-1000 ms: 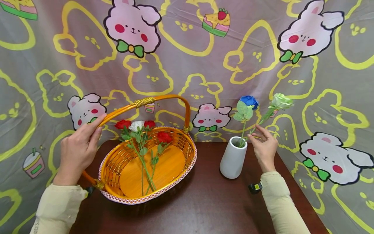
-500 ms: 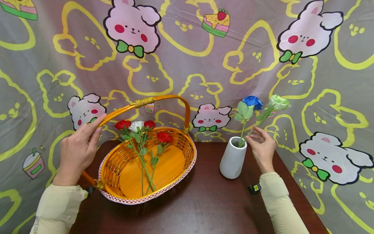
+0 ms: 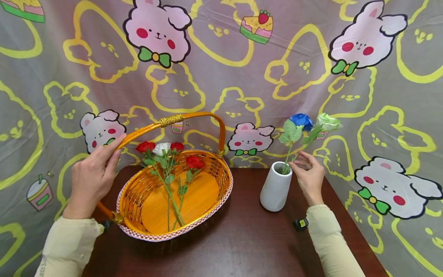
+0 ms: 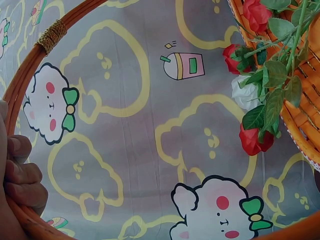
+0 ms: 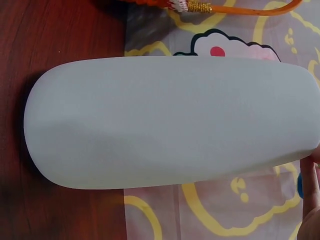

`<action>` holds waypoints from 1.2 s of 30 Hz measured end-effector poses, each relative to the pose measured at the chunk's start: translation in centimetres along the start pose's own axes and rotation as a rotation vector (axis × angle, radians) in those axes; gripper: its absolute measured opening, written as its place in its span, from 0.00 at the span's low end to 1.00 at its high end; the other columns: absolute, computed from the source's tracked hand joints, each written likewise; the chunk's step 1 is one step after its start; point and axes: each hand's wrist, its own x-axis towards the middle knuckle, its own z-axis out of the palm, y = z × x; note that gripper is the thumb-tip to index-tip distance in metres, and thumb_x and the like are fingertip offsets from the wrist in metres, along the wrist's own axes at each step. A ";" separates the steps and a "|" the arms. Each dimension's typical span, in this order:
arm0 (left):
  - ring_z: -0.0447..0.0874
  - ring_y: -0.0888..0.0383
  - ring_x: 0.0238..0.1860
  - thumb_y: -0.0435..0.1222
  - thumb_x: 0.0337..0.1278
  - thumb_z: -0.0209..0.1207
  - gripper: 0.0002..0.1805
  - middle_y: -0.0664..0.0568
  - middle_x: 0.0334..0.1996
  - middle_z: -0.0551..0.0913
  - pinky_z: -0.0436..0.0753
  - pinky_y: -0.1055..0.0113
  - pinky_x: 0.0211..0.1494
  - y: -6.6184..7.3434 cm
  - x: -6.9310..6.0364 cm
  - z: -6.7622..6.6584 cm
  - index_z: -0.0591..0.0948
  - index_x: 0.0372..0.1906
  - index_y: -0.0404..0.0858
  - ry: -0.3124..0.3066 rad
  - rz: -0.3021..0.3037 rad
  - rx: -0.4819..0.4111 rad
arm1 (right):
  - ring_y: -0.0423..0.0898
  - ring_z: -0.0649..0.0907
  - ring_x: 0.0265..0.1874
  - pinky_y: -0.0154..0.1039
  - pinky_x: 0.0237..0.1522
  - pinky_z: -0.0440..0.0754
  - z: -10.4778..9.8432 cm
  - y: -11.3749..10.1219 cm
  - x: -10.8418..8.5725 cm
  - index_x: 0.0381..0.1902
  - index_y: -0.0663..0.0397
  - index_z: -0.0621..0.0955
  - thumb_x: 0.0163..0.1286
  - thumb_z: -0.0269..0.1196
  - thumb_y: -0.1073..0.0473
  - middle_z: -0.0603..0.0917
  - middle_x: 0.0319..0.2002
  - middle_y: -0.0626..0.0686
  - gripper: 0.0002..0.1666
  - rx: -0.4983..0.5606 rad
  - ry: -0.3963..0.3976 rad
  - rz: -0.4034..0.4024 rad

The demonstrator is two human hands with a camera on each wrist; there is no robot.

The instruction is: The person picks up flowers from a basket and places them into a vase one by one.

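Left hand (image 3: 92,175) grips the basket handle (image 3: 172,120), probably for steadiness, while right hand (image 3: 309,177) pinches the green rose (image 3: 328,122) low, seemingly controlling its lean at the vase (image 3: 276,190).

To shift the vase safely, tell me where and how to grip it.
Grip the white vase round mid-body, probably from the left, with a level hold: it stands upright and narrows towards its mouth, where the blue rose leans out. The right hand pinches the pale green rose by its stem on the other side, so coming from there would likely crowd it.
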 end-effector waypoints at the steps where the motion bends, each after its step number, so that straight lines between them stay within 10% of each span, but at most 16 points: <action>1: 0.64 0.56 0.18 0.46 0.77 0.55 0.22 0.45 0.28 0.82 0.61 0.64 0.20 0.0 0.0 0.0 0.78 0.71 0.54 -0.002 -0.003 0.000 | 0.27 0.84 0.38 0.20 0.39 0.80 0.0 0.0 0.0 0.63 0.54 0.83 0.62 0.76 0.66 0.85 0.54 0.62 0.30 0.000 -0.001 0.001; 36: 0.54 0.65 0.18 0.48 0.78 0.53 0.22 0.48 0.23 0.76 0.59 0.64 0.20 -0.2 0.1 0.0 0.79 0.70 0.53 -0.002 0.000 0.013 | 0.30 0.85 0.39 0.19 0.41 0.80 0.0 -1.5 -0.9 0.60 0.63 0.84 0.65 0.71 0.70 0.86 0.51 0.67 0.24 -0.009 -0.050 -0.017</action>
